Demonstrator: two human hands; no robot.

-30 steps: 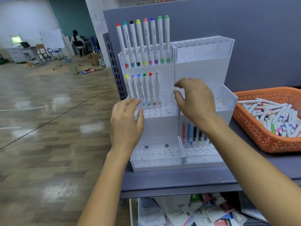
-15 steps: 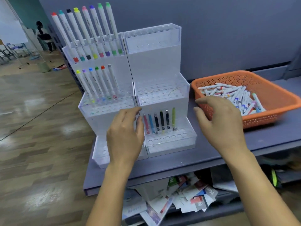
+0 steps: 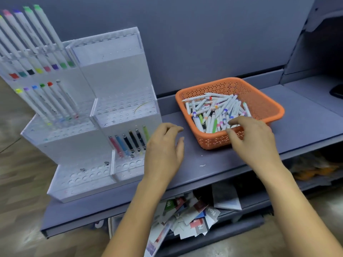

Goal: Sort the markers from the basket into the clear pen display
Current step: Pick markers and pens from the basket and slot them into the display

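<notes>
An orange perforated basket (image 3: pixel 263 101) sits on the grey shelf and holds several loose white markers (image 3: pixel 215 112) with coloured caps. Left of it stands the clear tiered pen display (image 3: pixel 111 75). Its left column carries two rows of white markers (image 3: pixel 46 101), and its lower right tier holds several darker pens (image 3: pixel 130 143). My right hand (image 3: pixel 250 138) hovers over the basket's near rim, fingers curled apart, holding nothing. My left hand (image 3: pixel 165 151) hangs empty between the display and the basket, fingers loosely spread.
The grey shelf (image 3: pixel 207 164) runs along a grey back panel. A lower shelf holds a heap of loose printed cards (image 3: pixel 187 214). A dark object (image 3: pixel 336 90) lies at the far right. Wooden floor shows at the left.
My view has swung right, from the display toward the basket. Both hands left the display; the right one now reaches the basket's near rim and the left one trails beside the display.
</notes>
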